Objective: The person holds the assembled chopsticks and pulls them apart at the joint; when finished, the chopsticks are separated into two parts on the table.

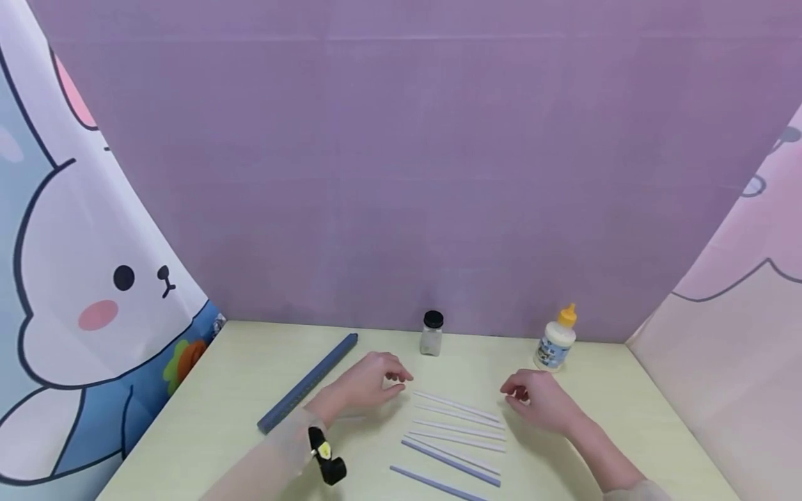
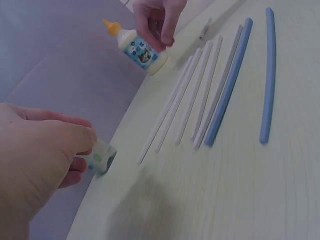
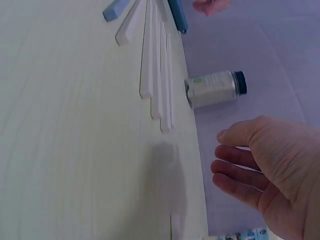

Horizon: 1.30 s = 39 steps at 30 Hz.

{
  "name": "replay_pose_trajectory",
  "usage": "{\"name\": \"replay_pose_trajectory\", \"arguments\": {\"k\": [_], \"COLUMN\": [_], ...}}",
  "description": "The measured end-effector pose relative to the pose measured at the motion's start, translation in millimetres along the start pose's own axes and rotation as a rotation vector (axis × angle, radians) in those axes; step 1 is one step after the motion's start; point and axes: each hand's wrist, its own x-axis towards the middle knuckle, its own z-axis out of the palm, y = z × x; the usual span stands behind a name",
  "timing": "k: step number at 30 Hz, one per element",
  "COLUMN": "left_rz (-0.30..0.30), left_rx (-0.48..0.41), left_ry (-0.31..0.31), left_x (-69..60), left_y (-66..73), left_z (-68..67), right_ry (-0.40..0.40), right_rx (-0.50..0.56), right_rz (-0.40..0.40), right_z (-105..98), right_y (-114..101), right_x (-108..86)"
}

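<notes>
White sticks, running roughly ten to four o'clock, lie at four o'clock from the left grip and eight from the right grip, both loosely half-curled and empty.

Viewed from the head, forward and down over the desk, from farthest off. Viewed close from either wrist, tilted, facing inward from opposite sides, with white strips shared by both.

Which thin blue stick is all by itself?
The near blue stick, lowest in the head view: bare table separates it from the rest. The far blue stick lies right beside the white sticks.
</notes>
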Motion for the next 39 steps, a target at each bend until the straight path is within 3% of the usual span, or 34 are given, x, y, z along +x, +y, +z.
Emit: {"name": "replay_pose_trajectory", "arguments": {"k": [10,16,22,30,33,39], "left_rz": [-0.071,-0.090,-0.074,-0.052,-0.018,-0.018], "left_rx": [-0.003,0.024,0.081,0.097,0.111,0.110], "left_ry": [-0.059,-0.083,-0.090,-0.079,-0.053,-0.033], "left_x": [35.5,44.8,47.5,44.3,41.2,35.0], "left_y": [15.1,22.2,21.2,21.4,26.4,44.0], "left_z": [39.8,52.4,57.8,54.7,46.4,24.9], "right_ry": [-0.091,-0.134,-0.180,-0.168,-0.159,-0.188], "right_rx": [0.086,0.106,0.050,-0.025,-0.058,-0.055], "right_rz": [-0.001,-0.007,-0.007,-0.032,-0.065,-0.109], "right_z": [26,36,42,42,38,22], "right_y": [-16,-22,-25,-36,-45,-68], "right_x": [18.5,21.9,26.1,40.2,45.9,56.2]}}
